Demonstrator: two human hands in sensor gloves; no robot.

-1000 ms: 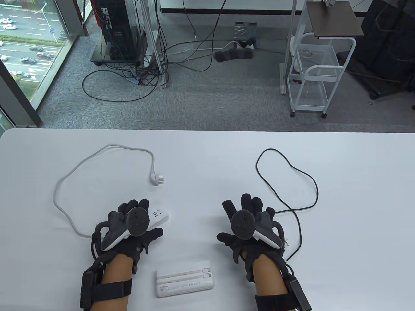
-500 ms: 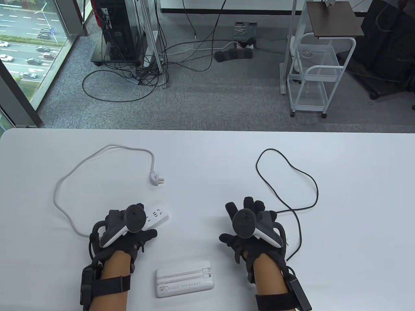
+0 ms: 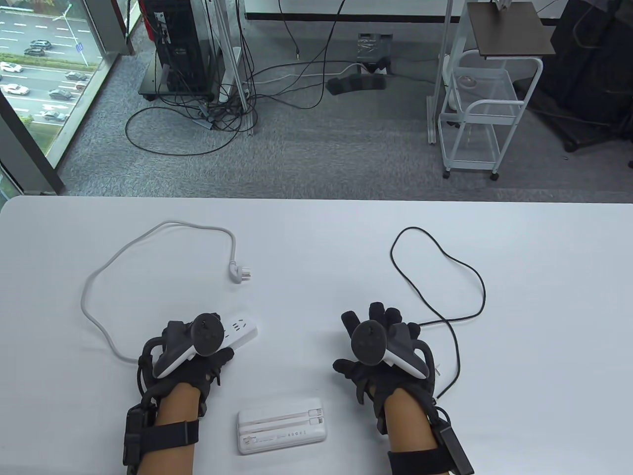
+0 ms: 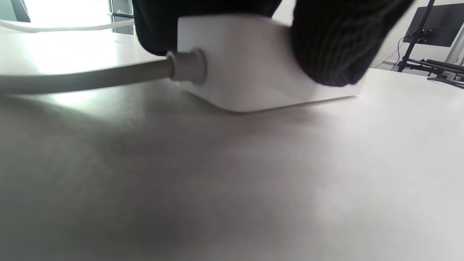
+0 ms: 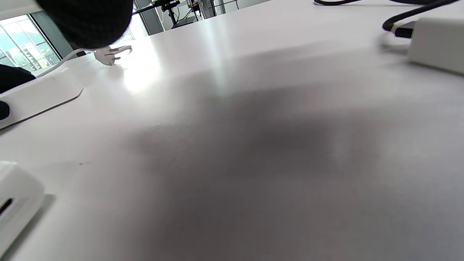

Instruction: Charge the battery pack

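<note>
The white battery pack [image 3: 282, 425] lies flat near the table's front edge, between my hands; its corner shows in the right wrist view [image 5: 14, 203]. My left hand [image 3: 213, 341] grips the white power strip [image 3: 243, 329] at its cord end. In the left wrist view, fingers [image 4: 326, 43] wrap both sides of the strip [image 4: 253, 72], which rests on the table. My right hand [image 3: 368, 324] is open with fingers spread, holding nothing. A white charger brick [image 5: 435, 43] with a black cable [image 3: 435, 277] lies by my right hand, hidden under it in the table view.
The strip's grey-white cord [image 3: 99, 277] loops left and back to its loose plug [image 3: 241, 273], also seen in the right wrist view [image 5: 108, 54]. The black cable loops over the table's right half. The white table's far edge [image 3: 316, 199] drops to the floor.
My left hand's fingers have curled down from spread over the power strip to gripping it. My right hand has hardly moved.
</note>
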